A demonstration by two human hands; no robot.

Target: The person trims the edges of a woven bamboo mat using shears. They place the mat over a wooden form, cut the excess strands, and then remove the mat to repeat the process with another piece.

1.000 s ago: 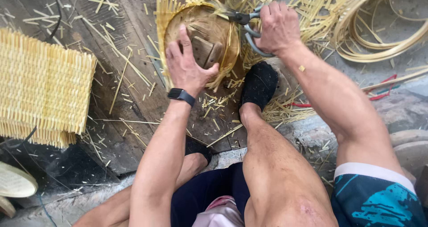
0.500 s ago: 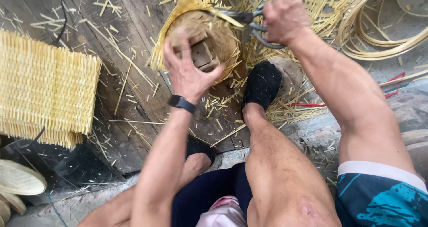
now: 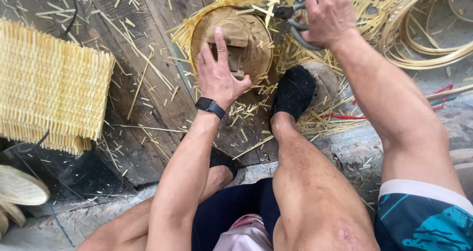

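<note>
A round woven basket [image 3: 246, 39] sits bottom-up over a wooden block on the plank floor [image 3: 148, 108], loose strips fringing its rim. The left hand [image 3: 218, 73] presses flat on it, fingers spread; the right hand [image 3: 327, 14] is closed around shears [image 3: 290, 17] at its edge. A woven mat [image 3: 51, 88] lies well apart to the left.

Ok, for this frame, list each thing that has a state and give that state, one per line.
Left hand: pressed flat on the round woven piece.
Round woven piece: on the planks, loose strips sticking out at its edge.
Right hand: gripping the shears.
Shears: blades at the strips.
Woven mat: lying flat, untouched.
Bamboo hoops: coiled, lying aside.
</note>
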